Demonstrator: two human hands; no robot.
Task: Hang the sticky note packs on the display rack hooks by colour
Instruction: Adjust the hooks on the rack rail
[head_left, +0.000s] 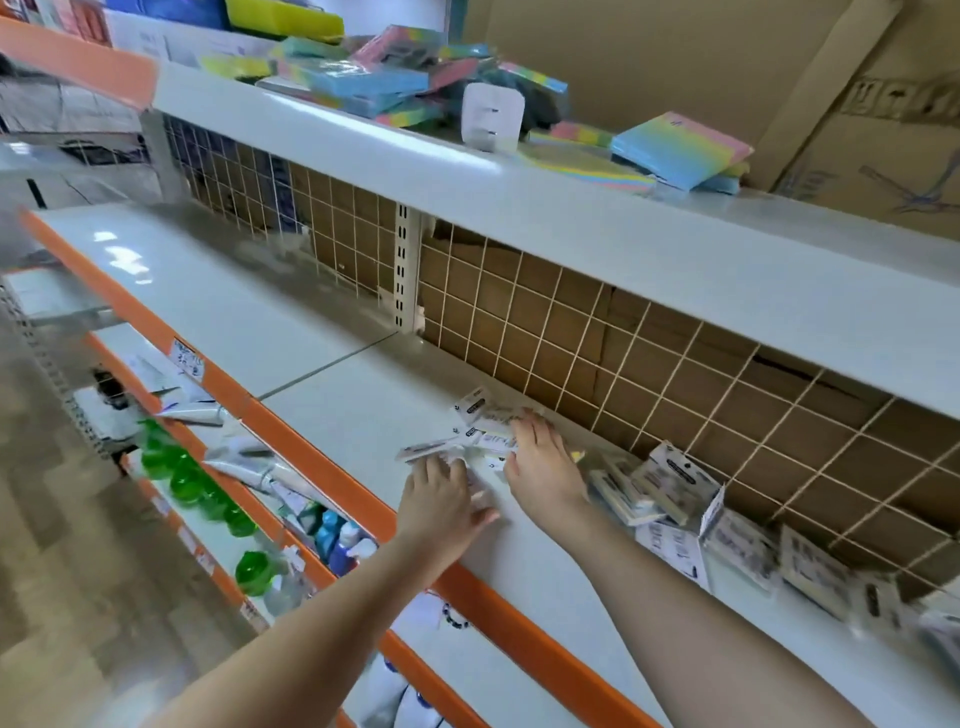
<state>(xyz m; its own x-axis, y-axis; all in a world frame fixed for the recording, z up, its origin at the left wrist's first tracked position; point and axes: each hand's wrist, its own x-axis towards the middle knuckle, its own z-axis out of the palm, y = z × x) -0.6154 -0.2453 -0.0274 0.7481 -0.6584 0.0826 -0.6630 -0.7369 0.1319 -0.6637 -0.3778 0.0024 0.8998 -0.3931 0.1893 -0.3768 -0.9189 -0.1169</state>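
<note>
- White shelf (322, 332), orange-edged, running from 10 o'clock to 5 o'clock across the view; it carries the small packs and both hands.
- Upper shelf (571, 228), white, crossing from 11 o'clock to 3 o'clock above it.
- Wire grid panel (649, 364) behind the white shelf, between the two shelves, with brown cardboard showing through its squares.
- Cardboard boxes (857, 130) at 2 o'clock, behind the upper shelf.
- Coloured sticky note packs (680, 148), pastel rainbow, piled on the upper shelf from 12 to 1 o'clock; none hangs on a hook in this view.
- Row of white-carded packs (670, 480) leaning against the grid foot at 4 o'clock; print blurred.
- Green bottles (176, 467) on the lower shelf at 8 o'clock, beside white tubes (244, 467).
- Right hand (540, 467), at centre, palm down, fingers extended onto a loose cluster of small carded packs (480, 421); its grip is apart, pressing rather than clasping.
- Left hand (441, 499), just at 9 o'clock of the right hand, palm down, fingers spread flat on the nearest packs of the same cluster, thumb out to the side; its grip is likewise apart.
</note>
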